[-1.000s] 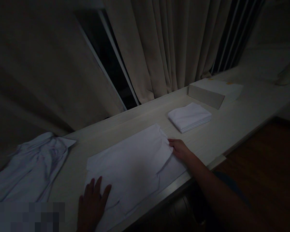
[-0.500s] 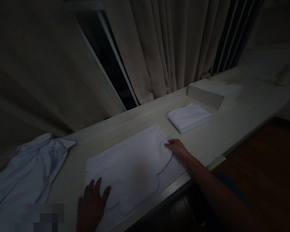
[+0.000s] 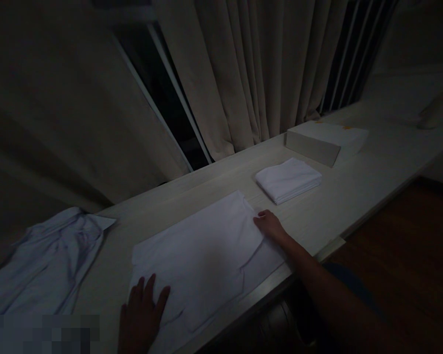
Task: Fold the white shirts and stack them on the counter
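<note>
A white garment (image 3: 195,241), which looks like a shirt, is spread partly folded on the long pale table. My left hand (image 3: 142,309) rests on its near left part, palm down with the fingers apart. At the right end, my right hand (image 3: 270,226) pinches the garment's edge between thumb and fingers. Just beyond that hand lies a neatly folded stack of white cloth (image 3: 288,181); the hand does not touch it. Dim light hides the garment's finer details.
A rumpled pale garment (image 3: 47,260) lies at the table's left. A white box (image 3: 317,142) stands farther right, behind the folded stack. Beige curtains (image 3: 258,73) hang along the back edge. The table's front edge (image 3: 243,307) runs close by the garment.
Almost nothing differs. My right hand has shifted very slightly at the garment's right edge; my left hand stays flat on the cloth.
</note>
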Action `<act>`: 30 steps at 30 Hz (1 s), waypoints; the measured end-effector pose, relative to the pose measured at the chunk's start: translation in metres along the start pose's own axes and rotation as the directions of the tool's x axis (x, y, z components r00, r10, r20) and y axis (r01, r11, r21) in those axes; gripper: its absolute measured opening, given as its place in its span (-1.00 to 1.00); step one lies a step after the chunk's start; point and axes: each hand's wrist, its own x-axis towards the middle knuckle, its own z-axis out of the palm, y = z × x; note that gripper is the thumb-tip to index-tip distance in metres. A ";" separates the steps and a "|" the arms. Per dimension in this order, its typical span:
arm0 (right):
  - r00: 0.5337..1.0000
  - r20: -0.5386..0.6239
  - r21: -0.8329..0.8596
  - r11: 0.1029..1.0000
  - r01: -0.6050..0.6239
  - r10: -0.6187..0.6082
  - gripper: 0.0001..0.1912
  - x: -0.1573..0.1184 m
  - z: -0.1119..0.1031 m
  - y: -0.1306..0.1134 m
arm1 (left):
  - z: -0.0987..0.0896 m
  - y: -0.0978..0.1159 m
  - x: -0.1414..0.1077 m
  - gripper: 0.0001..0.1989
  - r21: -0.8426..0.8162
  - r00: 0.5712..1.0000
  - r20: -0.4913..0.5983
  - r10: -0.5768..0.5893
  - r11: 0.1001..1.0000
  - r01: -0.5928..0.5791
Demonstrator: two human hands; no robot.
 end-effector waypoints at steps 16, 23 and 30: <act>0.798 0.348 -0.647 0.490 0.584 -0.493 -0.27 -0.032 0.015 0.018 | -0.021 0.012 0.003 -0.42 -0.191 0.992 -0.023 -0.122 0.975 0.115; 0.812 0.371 -0.689 0.452 0.566 -0.451 -0.21 -0.035 0.020 0.041 | -0.024 0.010 0.000 -0.46 -0.165 0.998 0.013 -0.064 0.984 0.065; 0.837 0.186 -0.672 0.554 0.491 -0.515 -0.43 -0.005 0.018 0.006 | -0.017 0.009 -0.001 -0.48 -0.159 0.997 0.005 -0.079 0.984 0.079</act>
